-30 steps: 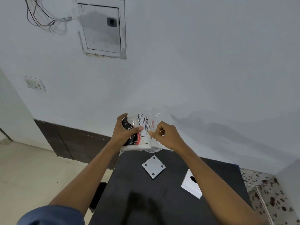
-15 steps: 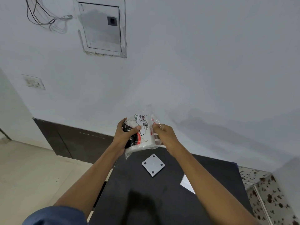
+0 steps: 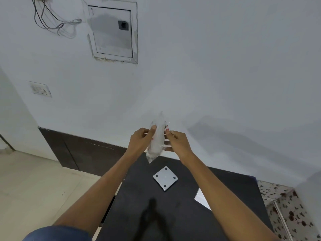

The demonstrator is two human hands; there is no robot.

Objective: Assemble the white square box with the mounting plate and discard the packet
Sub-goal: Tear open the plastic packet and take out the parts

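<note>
Clear plastic packet [image 3: 156, 141], w/ red print near its top, hangs edge-on betw. both hands above the far edge of the black counter [image 3: 173, 214]. Head view, the only one: left hand [image 3: 140, 140] grips the packet's left side, thumb pressed on the plastic near the top, fingers [image 3: 153, 127] clamped on it. Right hand [image 3: 177, 140] pinches the right side, fingertips closed on the plastic; white strips or edges show betw. the packet and that hand, can't tell if they're the box or folds of plastic. Packet's lower corner points down, just above the counter's far edge, not touching it. On the counter, near the middle, lies the mounting plate [image 3: 165, 178], a light-grey square turned like a diamond, flat, w/ four dark holes near its corners. Well to its right, a white flat piece [image 3: 202, 200] sticks out from under the right forearm, mostly hidden, so can't tell what it is. Dark shadow falls on the counter's near part. Behind: grey-white wall w/ a recessed metal panel [image 3: 112, 32] upper left, loose wires [image 3: 52, 21] left of it, a switch plate [image 3: 40, 88] lower down, dark skirting [image 3: 78, 150] along the base. Beige floor tiles at left, speckled floor at right. Blue sleeve [image 3: 57, 233] at the bottom left edge.
</note>
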